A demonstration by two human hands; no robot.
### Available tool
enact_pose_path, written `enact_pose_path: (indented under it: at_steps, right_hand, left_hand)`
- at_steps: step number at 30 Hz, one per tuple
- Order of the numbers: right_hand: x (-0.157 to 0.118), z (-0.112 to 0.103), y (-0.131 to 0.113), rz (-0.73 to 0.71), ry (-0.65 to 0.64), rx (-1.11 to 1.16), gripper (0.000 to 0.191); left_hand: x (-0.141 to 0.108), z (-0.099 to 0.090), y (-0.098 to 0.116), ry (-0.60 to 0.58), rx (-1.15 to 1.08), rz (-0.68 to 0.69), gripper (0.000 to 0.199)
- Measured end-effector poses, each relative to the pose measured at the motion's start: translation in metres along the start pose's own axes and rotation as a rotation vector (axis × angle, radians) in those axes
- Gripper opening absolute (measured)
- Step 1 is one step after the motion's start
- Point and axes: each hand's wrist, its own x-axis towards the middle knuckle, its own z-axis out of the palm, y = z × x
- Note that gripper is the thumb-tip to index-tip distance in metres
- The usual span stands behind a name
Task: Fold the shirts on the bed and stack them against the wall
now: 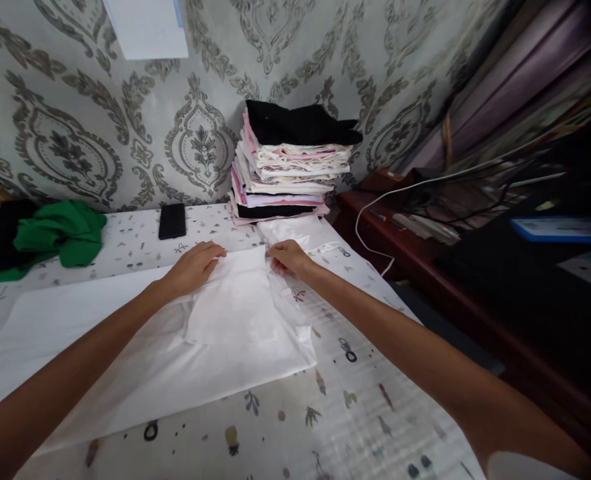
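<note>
A white garment (pixel 165 380) lies spread on a patterned bed sheet, stretching from the left edge to the middle. Its right part is folded over into a smaller flap (pixel 232 303). At the flap's far left corner, my left hand (pixel 192 268) is closed on the fabric with bent fingers. My right hand (pixel 288 258) pinches the far right corner of the same flap. Thin, creased fabric hangs loose just below the right fingers. Some fingertips of both hands are hidden. Just beyond my right hand lies a folded white cloth (pixel 300 232).
A tall stack of folded clothes (pixel 292 170), topped by a black one, stands against the patterned wall. A black phone (pixel 172 221) lies left of it. Green cloth (pixel 62 233) is bunched at far left. A white cable (pixel 360 220) runs by the dark red furniture (pixel 425 267) on the right.
</note>
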Motion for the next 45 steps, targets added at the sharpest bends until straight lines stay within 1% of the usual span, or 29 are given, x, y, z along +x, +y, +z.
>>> enact_pose_path:
  at_steps: [2,4,7,9,11,13,16,18,20,24,28,30,33,36,38,40,41,43,45]
  right_hand:
    - [-0.002,-0.002,0.003,-0.003,0.01,0.014,0.021]
    - [-0.004,-0.002,0.006,-0.01,0.016,0.035,0.017]
    - [-0.005,-0.001,0.008,-0.02,0.021,0.068,0.017]
    - [-0.004,-0.001,0.008,-0.026,0.019,0.09,0.018]
    - [-0.005,-0.003,0.008,-0.031,0.012,0.114,0.017]
    - [-0.007,-0.007,0.009,-0.041,0.014,0.148,0.015]
    - [-0.018,-0.014,0.012,-0.067,0.055,0.218,0.015]
    - [-0.031,-0.018,0.018,-0.076,0.086,0.262,0.017]
    - [-0.046,-0.022,0.028,-0.105,0.083,0.291,0.017]
    - [-0.081,-0.028,0.052,-0.237,0.044,0.247,0.016]
    - [-0.125,-0.033,0.069,-0.31,0.048,0.092,0.017]
    - [-0.15,-0.033,0.075,-0.358,0.057,-0.039,0.017]
    - [-0.183,-0.03,0.082,-0.448,0.134,-0.284,0.013]
    - [-0.199,-0.027,0.085,-0.488,0.23,-0.398,0.008]
    - [-0.198,-0.026,0.083,-0.509,0.247,-0.416,0.01]
    - [-0.185,-0.027,0.077,-0.552,0.242,-0.427,0.013]
    - [-0.175,-0.028,0.073,-0.577,0.23,-0.436,0.015]
    - [-0.151,-0.027,0.062,-0.619,0.202,-0.464,0.02]
    - [-0.124,-0.021,0.05,-0.663,0.168,-0.511,0.027]
  left_hand:
    - [0.01,0.008,0.006,-0.013,-0.042,0.078,0.029]
    - [0.024,0.02,0.013,-0.056,-0.068,0.155,0.031]
    - [0.046,0.038,0.022,-0.146,-0.003,0.217,0.041]
    - [0.055,0.046,0.026,-0.205,0.096,0.2,0.053]
    - [0.06,0.048,0.031,-0.256,0.189,0.161,0.063]
    - [0.063,0.047,0.036,-0.304,0.255,0.124,0.067]
    - [0.066,0.043,0.045,-0.366,0.326,0.082,0.068]
    - [0.068,0.041,0.05,-0.388,0.355,0.061,0.069]
    - [0.069,0.041,0.053,-0.393,0.374,0.042,0.069]
    - [0.069,0.042,0.056,-0.39,0.401,0.017,0.07]
    - [0.067,0.042,0.057,-0.402,0.397,0.014,0.069]
    - [0.066,0.042,0.057,-0.401,0.391,0.009,0.068]
    - [0.067,0.044,0.054,-0.384,0.366,-0.004,0.069]
    - [0.068,0.047,0.051,-0.366,0.319,-0.012,0.069]
    - [0.068,0.05,0.048,-0.365,0.28,-0.003,0.07]
    - [0.069,0.05,0.042,-0.331,0.215,0.015,0.07]
    - [0.069,0.049,0.038,-0.293,0.168,0.029,0.069]
    - [0.066,0.042,0.027,-0.177,0.062,0.053,0.064]
    - [0.055,0.031,0.014,-0.073,-0.022,0.04,0.058]
